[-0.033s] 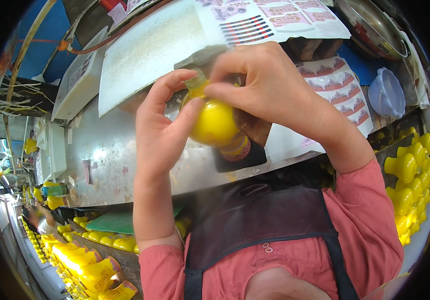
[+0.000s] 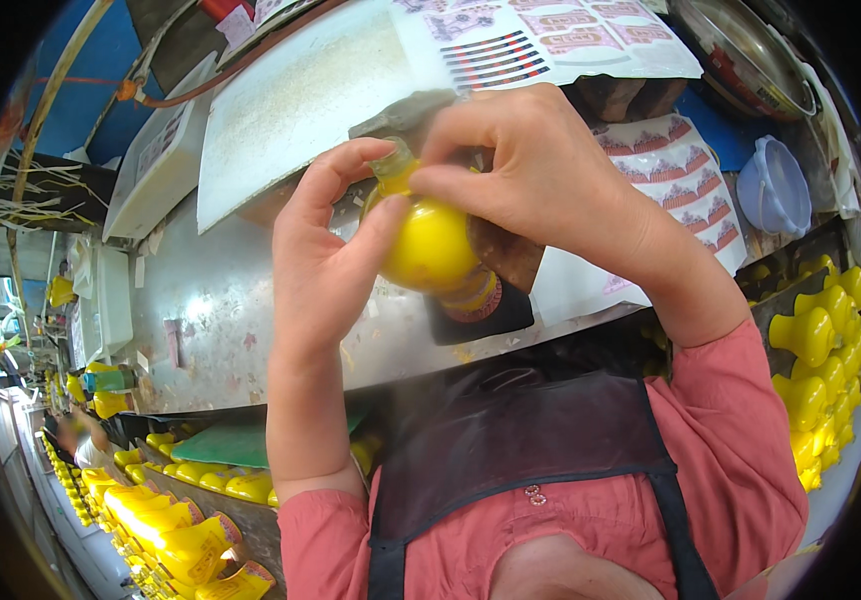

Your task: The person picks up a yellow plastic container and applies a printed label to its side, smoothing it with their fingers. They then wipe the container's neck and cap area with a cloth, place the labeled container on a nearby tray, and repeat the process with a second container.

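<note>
A glossy yellow bottle with a round belly and a narrow greenish neck lies tilted before me, its neck pointing away. Around its base runs a patterned pinkish band, over a dark block. My left hand is curved about the neck from the left, thumb on the yellow shoulder and forefinger at the mouth. From the right, my right hand pinches thumb and fingers together beside the neck; its fingertips are smeared, and what lies between them cannot be made out.
A pale board and sheets of printed decals lie on the metal table. At the right are a bluish plastic bucket and a round metal basin. Several yellow bottles stand at right and lower left.
</note>
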A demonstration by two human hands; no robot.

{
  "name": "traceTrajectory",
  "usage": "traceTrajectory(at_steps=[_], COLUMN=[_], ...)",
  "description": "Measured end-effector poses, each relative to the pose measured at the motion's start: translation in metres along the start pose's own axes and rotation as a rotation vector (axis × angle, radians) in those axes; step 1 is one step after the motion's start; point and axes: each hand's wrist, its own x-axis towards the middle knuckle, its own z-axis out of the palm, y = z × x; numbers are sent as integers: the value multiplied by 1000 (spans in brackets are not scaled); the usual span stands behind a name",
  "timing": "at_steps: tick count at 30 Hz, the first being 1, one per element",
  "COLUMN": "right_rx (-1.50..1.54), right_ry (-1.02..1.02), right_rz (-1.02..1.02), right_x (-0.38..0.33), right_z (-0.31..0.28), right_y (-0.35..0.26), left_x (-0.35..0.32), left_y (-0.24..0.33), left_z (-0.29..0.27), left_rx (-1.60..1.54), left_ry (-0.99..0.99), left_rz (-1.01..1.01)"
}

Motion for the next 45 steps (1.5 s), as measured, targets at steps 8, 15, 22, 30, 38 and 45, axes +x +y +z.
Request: traceTrajectory(at_steps=[8,15,22,30,38,45], right_rx=[47,-198,-138,-103,-9,-288], right_ry=[-32,33,47,50,-39,-70], right_rz=[41,-135,-122,-116,11,-130], right_x=[0,-3,-1,-1,2,7], right_z=[-3,-3,-1,-1,-6,-8], right_y=[-2,-8,-7,-6,-5,-10], left_x=[-1,-1,0,-1,-1,5], left_y=[-1,-4,-6,-6,-6,-8], left_z=[1,2,3,2,0,-2], left_rx=[8,-6,-2,-4,-63,-140], left_ry=[12,29,34,41,19,-18], left_rz=[33,39,65,56,26,-36])
